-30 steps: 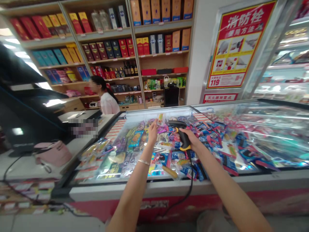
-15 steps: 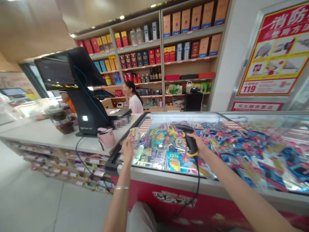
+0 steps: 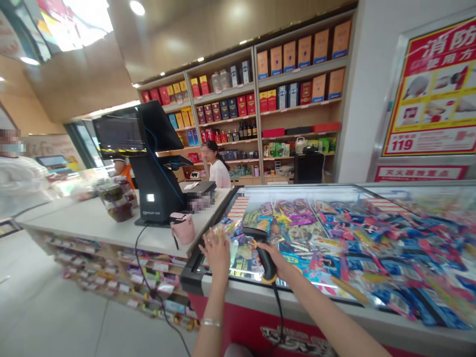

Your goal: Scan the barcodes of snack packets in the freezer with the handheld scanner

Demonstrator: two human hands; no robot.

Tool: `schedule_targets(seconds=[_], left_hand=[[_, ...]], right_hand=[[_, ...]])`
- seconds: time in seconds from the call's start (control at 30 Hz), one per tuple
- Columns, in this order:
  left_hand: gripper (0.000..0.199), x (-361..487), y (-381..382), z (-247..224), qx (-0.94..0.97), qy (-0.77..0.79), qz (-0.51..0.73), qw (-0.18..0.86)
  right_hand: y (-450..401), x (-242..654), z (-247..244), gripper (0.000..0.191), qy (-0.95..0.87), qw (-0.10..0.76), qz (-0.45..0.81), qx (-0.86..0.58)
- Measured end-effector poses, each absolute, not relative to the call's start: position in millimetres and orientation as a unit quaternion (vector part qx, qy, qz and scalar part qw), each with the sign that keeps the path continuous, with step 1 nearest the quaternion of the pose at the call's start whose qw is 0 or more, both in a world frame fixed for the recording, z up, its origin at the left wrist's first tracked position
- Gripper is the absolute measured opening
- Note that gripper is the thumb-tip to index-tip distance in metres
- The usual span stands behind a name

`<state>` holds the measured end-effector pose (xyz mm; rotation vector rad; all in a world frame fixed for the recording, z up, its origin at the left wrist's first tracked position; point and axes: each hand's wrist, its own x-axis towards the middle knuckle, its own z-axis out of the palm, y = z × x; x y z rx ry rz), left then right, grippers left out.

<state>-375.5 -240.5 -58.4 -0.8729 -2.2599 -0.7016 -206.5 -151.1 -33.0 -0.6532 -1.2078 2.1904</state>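
The left grip (image 3: pixel 217 253) and right grip (image 3: pixel 274 259) were bare hands, each joined to a slender, uncovered forearm. A narrow, shiny, silvery bracelet (image 3: pixel 211 322) encircled the left forearm (image 3: pixel 216 301), somewhat above the wrist. At the lower edge, between the arms, a small patch of greyish cloth (image 3: pixel 238 350) showed, its remainder cut off.

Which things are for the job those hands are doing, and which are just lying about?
For the job:
barcode scanner, gripped by the right hand
wrapped packets, by the spread left hand
chest freezer, below both hands

Just about:
pink bag
checkout terminal
fire-hydrant poster
shelved boxes
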Motion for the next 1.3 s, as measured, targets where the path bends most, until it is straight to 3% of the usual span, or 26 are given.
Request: schedule_targets(seconds=[0.2, 0.57, 0.8, 1.07, 1.3], left_hand=[[0.045, -374.2, -239.7, -62.5, -0.341, -0.877, -0.212, 0.264], [0.057, -371.6, -241.9, -70.9, -0.378, -0.865, -0.158, 0.288], [0.059, -366.7, -241.2, -63.0, -0.34, -0.878, -0.19, 0.276], [0.065, -358.8, -234.5, -51.8, -0.328, -0.867, -0.215, 0.308], [0.068, -266.0, -157.4, -6.0, -0.473, -0.798, -0.263, 0.265]], right_hand=[[-149.0, -203.4, -40.6, 0.023, -0.465, 0.265, 0.819, -0.206], [-149.2, -206.5, -43.8, 0.038, -0.463, 0.279, 0.814, -0.214], [-147.8, -204.3, -40.7, 0.033, -0.403, 0.322, 0.832, -0.202], [-124.5, -106.3, 2.9, 0.02, -0.417, 0.373, 0.806, -0.193], [-74.5, -19.3, 35.1, 0.02, -0.422, 0.439, 0.745, -0.273]])
